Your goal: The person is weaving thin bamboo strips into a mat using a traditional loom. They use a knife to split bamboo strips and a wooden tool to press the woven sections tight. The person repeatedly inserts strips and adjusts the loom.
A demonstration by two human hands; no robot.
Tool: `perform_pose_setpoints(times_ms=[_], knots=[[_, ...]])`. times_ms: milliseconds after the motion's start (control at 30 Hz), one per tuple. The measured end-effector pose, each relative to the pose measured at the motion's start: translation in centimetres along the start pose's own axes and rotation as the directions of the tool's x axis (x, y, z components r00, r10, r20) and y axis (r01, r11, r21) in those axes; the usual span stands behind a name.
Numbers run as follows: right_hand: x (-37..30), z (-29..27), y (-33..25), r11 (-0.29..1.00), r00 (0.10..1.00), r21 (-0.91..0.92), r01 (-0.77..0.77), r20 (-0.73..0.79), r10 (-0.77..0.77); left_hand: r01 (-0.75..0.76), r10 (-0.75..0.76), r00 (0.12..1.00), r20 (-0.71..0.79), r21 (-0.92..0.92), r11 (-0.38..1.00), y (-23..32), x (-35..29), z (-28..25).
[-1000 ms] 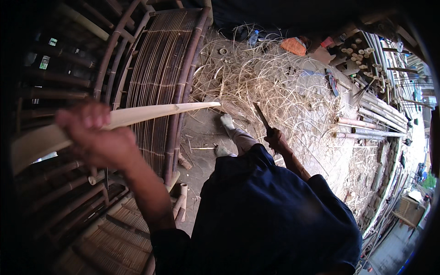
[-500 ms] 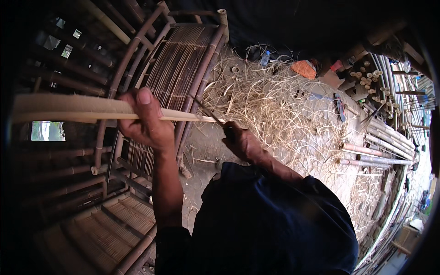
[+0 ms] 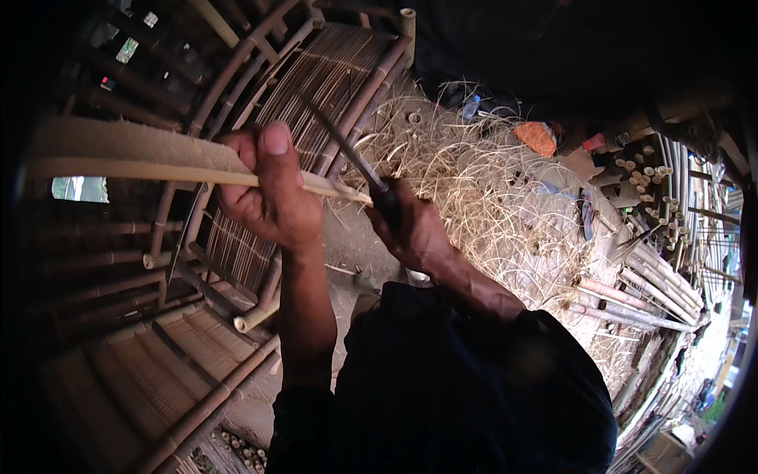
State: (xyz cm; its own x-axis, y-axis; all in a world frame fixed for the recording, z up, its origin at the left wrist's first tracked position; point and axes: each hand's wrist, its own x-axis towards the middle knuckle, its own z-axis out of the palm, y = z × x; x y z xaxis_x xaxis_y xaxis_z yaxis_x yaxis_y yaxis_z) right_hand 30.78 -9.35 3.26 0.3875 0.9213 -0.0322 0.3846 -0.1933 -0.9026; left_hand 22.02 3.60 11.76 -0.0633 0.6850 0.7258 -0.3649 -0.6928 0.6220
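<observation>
My left hand (image 3: 272, 186) is closed round a long, pale bamboo strip (image 3: 142, 154), its thumb lying across the top. The strip runs in from the far left and narrows to a pointed end near my other hand. My right hand (image 3: 414, 229) wraps round the dark handle of a knife (image 3: 347, 150). The long thin blade slants up and to the left, over a slatted bamboo bench. It passes just beyond the strip's tip; whether blade and strip touch I cannot tell.
A slatted bamboo bench (image 3: 335, 59) stands ahead on the left, a second bamboo seat (image 3: 158, 367) at lower left. Curly shavings (image 3: 489, 197) cover the floor. Bamboo poles (image 3: 632, 296) lie at right, and an orange bag (image 3: 537, 137) rests at the back.
The knife blade has swung more upright and come nearer the strip's tip. My left hand has shifted slightly right, and the strip tilts down more toward its tip. The whole view has turned a little.
</observation>
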Motion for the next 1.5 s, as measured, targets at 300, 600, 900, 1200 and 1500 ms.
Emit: perform_pose_setpoints(times_ms=[300,600,900,1200,1500], knots=[[1.9,4.6,10.2,0.964,0.978,-0.190,0.189,0.121,-0.168,0.004,-0.005,0.998,-0.056,-0.011,1.000,-1.3,0.6,0.6],[1.5,9.0,16.6,0.927,0.958,-0.243,0.286,0.059,-0.280,0.084,-0.081,0.994,-0.067,0.039,0.996,-0.8,1.2,-0.2],[-1.4,10.5,11.0,0.839,0.855,-0.173,0.516,0.164,-0.492,0.201,-0.199,0.977,-0.071,0.024,0.979,3.0,2.7,-12.2],[1.2,17.2,18.6,0.849,0.919,-0.356,0.391,0.210,-0.335,0.371,-0.391,0.883,0.261,0.124,0.920,5.6,3.9,-17.6],[4.0,19.1,28.2,0.883,0.939,-0.378,0.277,0.300,-0.166,0.240,-0.330,0.907,0.261,0.324,0.915,10.3,5.6,-21.0]])
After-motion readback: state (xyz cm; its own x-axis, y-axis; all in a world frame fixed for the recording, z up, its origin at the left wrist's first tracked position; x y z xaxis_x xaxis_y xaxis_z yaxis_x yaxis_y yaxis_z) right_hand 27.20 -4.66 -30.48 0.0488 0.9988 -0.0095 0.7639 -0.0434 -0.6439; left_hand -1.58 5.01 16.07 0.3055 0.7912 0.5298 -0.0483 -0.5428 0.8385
